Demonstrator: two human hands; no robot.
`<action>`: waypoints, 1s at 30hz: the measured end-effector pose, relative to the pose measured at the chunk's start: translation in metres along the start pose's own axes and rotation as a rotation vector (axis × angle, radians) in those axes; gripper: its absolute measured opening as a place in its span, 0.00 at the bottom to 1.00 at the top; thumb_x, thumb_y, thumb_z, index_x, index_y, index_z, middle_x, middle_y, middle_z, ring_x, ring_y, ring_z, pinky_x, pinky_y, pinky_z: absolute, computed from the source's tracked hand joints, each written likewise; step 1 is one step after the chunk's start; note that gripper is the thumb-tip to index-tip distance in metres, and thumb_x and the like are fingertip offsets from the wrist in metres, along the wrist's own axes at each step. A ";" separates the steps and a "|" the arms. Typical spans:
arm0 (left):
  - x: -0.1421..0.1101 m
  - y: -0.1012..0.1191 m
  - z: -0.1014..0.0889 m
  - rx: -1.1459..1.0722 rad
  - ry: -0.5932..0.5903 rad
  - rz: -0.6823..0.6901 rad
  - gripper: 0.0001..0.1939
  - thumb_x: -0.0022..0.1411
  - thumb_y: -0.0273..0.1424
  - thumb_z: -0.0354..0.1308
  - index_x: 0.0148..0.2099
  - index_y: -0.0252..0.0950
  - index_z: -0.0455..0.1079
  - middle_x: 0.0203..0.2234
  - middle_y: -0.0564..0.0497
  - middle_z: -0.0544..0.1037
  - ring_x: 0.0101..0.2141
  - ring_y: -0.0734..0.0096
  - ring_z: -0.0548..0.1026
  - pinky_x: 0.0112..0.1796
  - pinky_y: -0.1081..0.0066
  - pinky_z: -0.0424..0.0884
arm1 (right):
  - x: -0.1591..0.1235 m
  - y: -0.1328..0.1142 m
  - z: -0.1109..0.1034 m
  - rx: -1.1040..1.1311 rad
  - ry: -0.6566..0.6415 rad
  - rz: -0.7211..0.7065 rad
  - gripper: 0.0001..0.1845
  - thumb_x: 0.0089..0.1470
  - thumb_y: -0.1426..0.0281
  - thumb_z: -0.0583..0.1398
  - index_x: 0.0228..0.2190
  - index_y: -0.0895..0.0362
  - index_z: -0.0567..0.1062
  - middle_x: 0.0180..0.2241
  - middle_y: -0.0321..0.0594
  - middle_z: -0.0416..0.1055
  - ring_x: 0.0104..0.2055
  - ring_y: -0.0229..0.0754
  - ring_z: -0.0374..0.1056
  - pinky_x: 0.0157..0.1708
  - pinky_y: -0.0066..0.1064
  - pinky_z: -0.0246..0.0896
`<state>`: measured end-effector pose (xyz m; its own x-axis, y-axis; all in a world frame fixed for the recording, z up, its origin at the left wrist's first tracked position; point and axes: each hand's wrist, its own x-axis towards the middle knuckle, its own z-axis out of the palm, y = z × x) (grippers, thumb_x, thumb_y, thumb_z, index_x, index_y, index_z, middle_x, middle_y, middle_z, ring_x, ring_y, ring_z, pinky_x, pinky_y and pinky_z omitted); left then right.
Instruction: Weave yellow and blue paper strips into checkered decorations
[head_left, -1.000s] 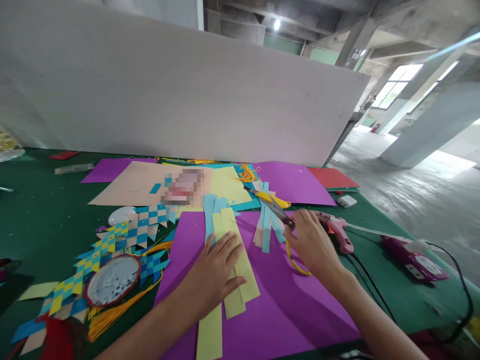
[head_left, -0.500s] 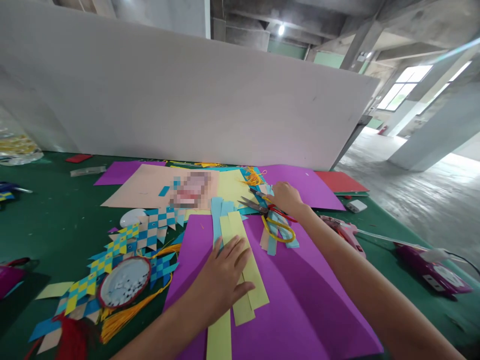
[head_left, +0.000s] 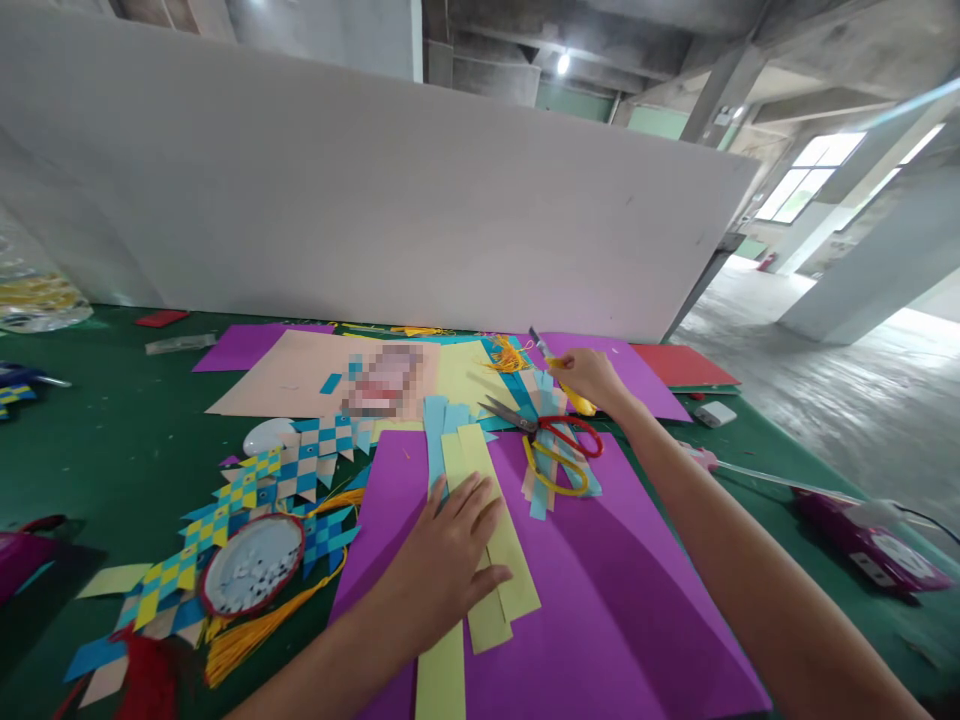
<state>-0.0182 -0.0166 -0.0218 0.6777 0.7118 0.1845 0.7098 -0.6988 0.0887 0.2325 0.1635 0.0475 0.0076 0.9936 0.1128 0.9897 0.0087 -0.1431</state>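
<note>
My left hand (head_left: 448, 562) lies flat, fingers spread, on several pale yellow paper strips (head_left: 487, 560) that rest on a purple sheet (head_left: 600, 600). My right hand (head_left: 592, 378) is closed round a yellow-handled utility knife (head_left: 551, 368), lifted off the table with its blade tip pointing up and left. Just in front of that hand lie scissors (head_left: 551, 440) with red and yellow handles, on a bunch of light blue strips (head_left: 544, 470). More blue strips (head_left: 439, 425) sit beside the yellow ones.
Woven blue-and-yellow paper shapes (head_left: 247, 490) and a round red-rimmed dish (head_left: 251, 562) lie at the left with yellow tassels. A pink glue gun (head_left: 701, 458) and a purple power strip (head_left: 862, 545) are at the right. A white board (head_left: 375, 200) stands behind.
My right hand set the scissors down on the blue strips, reached further back and picked up the yellow knife. My left hand has stayed flat on the yellow strips.
</note>
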 end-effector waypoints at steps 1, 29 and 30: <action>0.000 0.000 0.000 -0.003 0.003 0.000 0.29 0.65 0.46 0.48 0.62 0.36 0.59 0.61 0.44 0.63 0.62 0.54 0.57 0.59 0.53 0.52 | -0.001 0.005 -0.006 0.025 0.036 0.016 0.19 0.56 0.64 0.51 0.41 0.62 0.75 0.35 0.47 0.75 0.37 0.45 0.70 0.30 0.28 0.56; 0.001 -0.003 0.003 -0.006 0.002 0.006 0.29 0.66 0.48 0.46 0.63 0.37 0.59 0.62 0.44 0.62 0.62 0.55 0.57 0.58 0.53 0.54 | -0.071 0.006 0.019 -0.163 -0.025 -0.117 0.13 0.51 0.78 0.54 0.38 0.60 0.73 0.41 0.48 0.74 0.44 0.45 0.68 0.38 0.30 0.55; 0.000 -0.003 0.004 -0.004 0.012 0.004 0.29 0.66 0.48 0.46 0.63 0.37 0.59 0.62 0.45 0.62 0.62 0.55 0.57 0.58 0.53 0.54 | -0.063 0.008 0.017 -0.155 -0.026 -0.106 0.13 0.51 0.78 0.54 0.38 0.59 0.74 0.40 0.48 0.74 0.43 0.45 0.68 0.36 0.30 0.55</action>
<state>-0.0195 -0.0140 -0.0256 0.6779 0.7083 0.1969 0.7065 -0.7017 0.0922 0.2376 0.1033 0.0222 -0.0992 0.9906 0.0937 0.9950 0.0976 0.0216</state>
